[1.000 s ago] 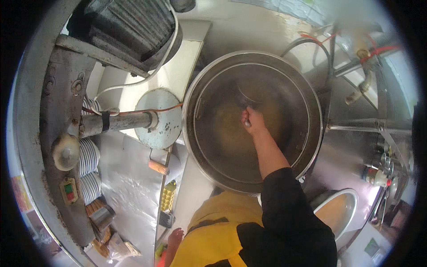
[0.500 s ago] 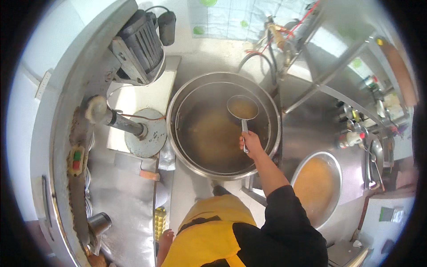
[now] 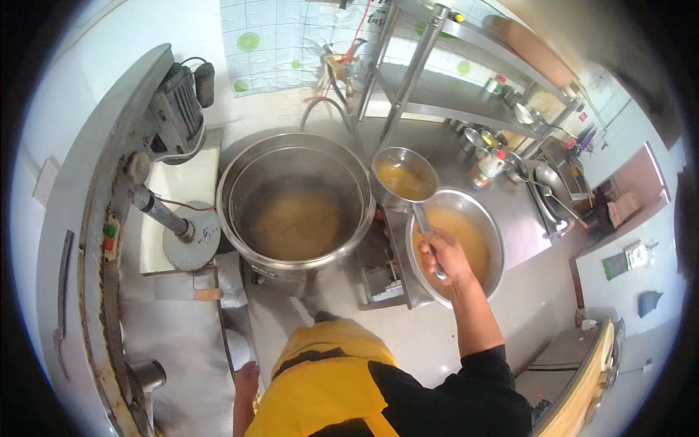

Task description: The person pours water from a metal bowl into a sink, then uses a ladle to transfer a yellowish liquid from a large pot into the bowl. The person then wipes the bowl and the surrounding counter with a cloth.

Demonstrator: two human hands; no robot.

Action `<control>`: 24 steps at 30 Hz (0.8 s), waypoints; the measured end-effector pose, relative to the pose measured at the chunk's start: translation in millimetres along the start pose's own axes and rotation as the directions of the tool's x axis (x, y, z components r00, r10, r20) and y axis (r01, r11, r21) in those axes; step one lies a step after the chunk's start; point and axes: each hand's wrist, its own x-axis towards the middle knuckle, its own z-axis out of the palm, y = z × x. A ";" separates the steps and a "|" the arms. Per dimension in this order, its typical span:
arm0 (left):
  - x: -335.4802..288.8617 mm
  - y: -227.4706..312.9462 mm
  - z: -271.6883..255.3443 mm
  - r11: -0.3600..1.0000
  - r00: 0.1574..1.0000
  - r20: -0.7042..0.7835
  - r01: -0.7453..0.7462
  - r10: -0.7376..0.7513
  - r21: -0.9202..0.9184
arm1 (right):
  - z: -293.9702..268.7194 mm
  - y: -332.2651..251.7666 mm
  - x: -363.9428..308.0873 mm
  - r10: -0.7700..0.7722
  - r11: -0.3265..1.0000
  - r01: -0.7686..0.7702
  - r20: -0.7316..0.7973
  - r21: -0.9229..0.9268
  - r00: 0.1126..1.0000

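Note:
My right hand [image 3: 446,258] is closed round the handle of a round steel dipper [image 3: 404,175]. Yellowish liquid lies in the dipper's bowl, which hangs over the far left rim of a wide steel basin [image 3: 496,247]. Orange-brown liquid fills much of that basin. Just to the left stands a large, deep steel pot [image 3: 231,237] with steaming, cloudy yellow-brown liquid at its bottom. My left hand [image 3: 247,379] hangs low beside the steel counter on the left; its fingers are too small and foreshortened to read.
A machine with a motor [image 3: 175,109] rises at the left above a steel counter [image 3: 171,335]. Steel shelving [image 3: 466,91] stands behind the basin, with bottles and small bowls beneath it. A hose [image 3: 328,102] bends down behind the pot.
My right hand has carried the dipper out of the large pot, rightward to the basin, with liquid in it. The view has swung to the right. My left hand stays low.

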 end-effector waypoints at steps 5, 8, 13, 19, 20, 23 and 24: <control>20.5 -38.3 23.9 0.993 0.997 0.043 -0.065 0.069 -0.102 | -58.1 4.7 -73.5 -0.055 0.994 0.037 -0.172 -0.103 0.984; 17.9 -7.1 21.1 0.986 0.995 0.024 -0.093 0.097 -0.141 | -95.4 20.5 -95.6 -0.047 0.933 -0.053 -0.269 -0.355 0.962; 6.9 29.7 6.6 0.987 0.990 0.027 -0.135 0.138 -0.089 | -134.7 52.8 -108.0 -0.128 0.773 -0.205 -0.464 -0.600 0.877; 4.6 29.0 9.8 0.984 0.985 0.043 -0.162 0.165 -0.070 | -162.9 66.0 -122.2 -0.331 0.404 -0.344 -0.486 -0.848 0.809; 5.0 28.4 10.9 0.982 0.985 0.044 -0.161 0.166 -0.103 | -173.0 69.9 -121.8 -0.374 0.296 -0.379 -0.472 -0.877 0.798; 2.4 30.6 12.9 0.979 0.979 0.032 -0.200 0.201 -0.039 | -157.0 66.0 -128.1 -0.524 0.094 -0.410 -0.396 -0.907 0.755; 3.6 28.8 14.8 0.977 0.978 0.028 -0.207 0.208 -0.050 | -157.9 65.8 -126.2 -0.520 0.073 -0.404 -0.380 -0.912 0.765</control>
